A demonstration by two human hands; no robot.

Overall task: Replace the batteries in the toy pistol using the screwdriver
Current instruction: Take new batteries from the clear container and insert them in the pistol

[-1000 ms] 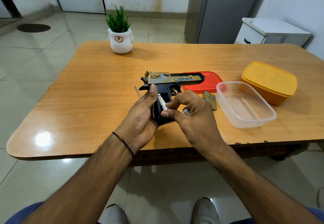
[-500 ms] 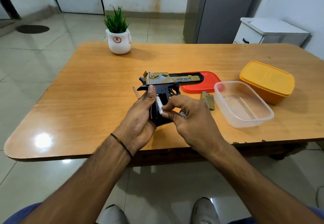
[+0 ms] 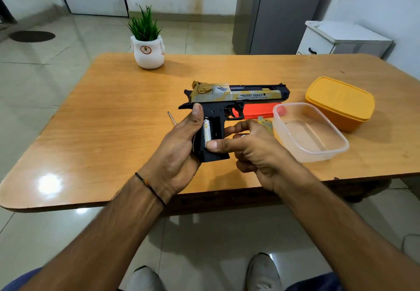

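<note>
Orange lid (image 3: 259, 111) behind toy pistol (image 3: 227, 96), clear tub (image 3: 322, 154) nearby

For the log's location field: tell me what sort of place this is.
Probably a room in a home or small office: a wooden table on a tiled floor, a potted plant on it, and a tall grey cabinet or fridge beside a small white drawer unit.

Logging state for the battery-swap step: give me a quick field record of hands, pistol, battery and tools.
left hand: grips toy pistol by its grip
battery: white, in open grip compartment
right hand: thumb presses battery's lower end; curled fingers hold what looks like a second battery
screwdriver: on table, untouched
gold cover: on table beside clear container
</note>
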